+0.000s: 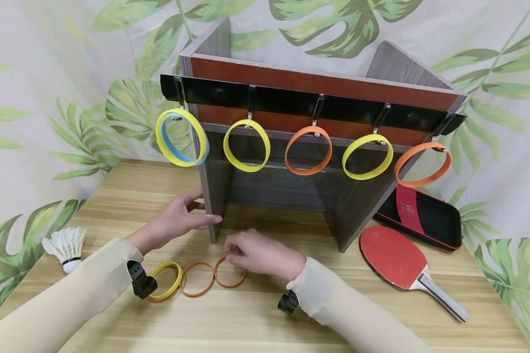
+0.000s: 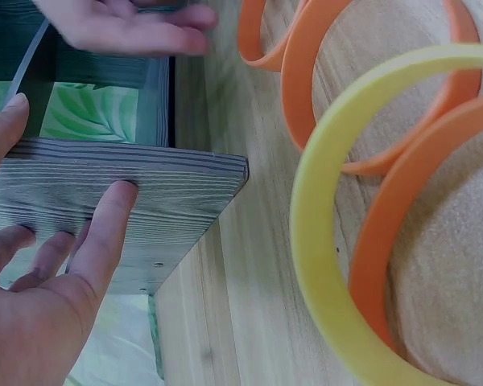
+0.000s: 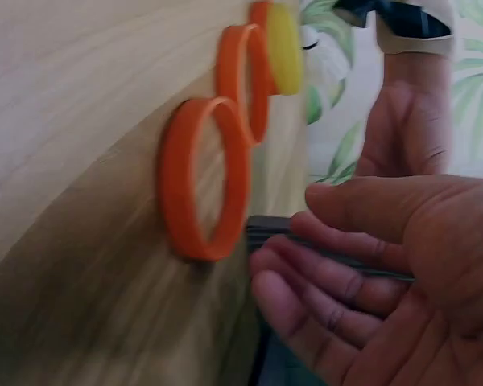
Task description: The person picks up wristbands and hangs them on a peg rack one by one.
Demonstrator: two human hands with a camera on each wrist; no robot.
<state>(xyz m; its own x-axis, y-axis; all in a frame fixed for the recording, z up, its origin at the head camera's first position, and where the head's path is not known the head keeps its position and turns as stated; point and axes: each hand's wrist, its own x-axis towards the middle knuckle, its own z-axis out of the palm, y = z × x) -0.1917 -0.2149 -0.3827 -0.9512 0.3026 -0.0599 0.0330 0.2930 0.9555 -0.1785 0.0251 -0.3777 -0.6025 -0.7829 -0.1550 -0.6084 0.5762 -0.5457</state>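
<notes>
My left hand (image 1: pixel 172 220) grips the left side panel of a grey wooden stand (image 1: pixel 209 196), thumb on one side and fingertips on the outer face in the left wrist view. Just right of it, my right hand (image 1: pixel 265 252) hovers with relaxed fingers and nothing in them. Below its fingertips lies an orange wristband (image 1: pixel 231 286). Beside that one is a second orange wristband (image 1: pixel 197 295), then a yellow wristband (image 1: pixel 180 275) overlapping another orange one. On the stand's black hook rail (image 1: pixel 282 98) hang several wristbands; the leftmost hook holds a yellow wristband (image 1: pixel 160 137) and a blue one.
A white shuttlecock (image 1: pixel 66 245) lies at the table's left side. To the right are a red table tennis bat (image 1: pixel 393 255) and a black-and-red case (image 1: pixel 439 220). Leaf-patterned cloth (image 1: pixel 48 73) hangs behind the wooden table (image 1: pixel 229 328).
</notes>
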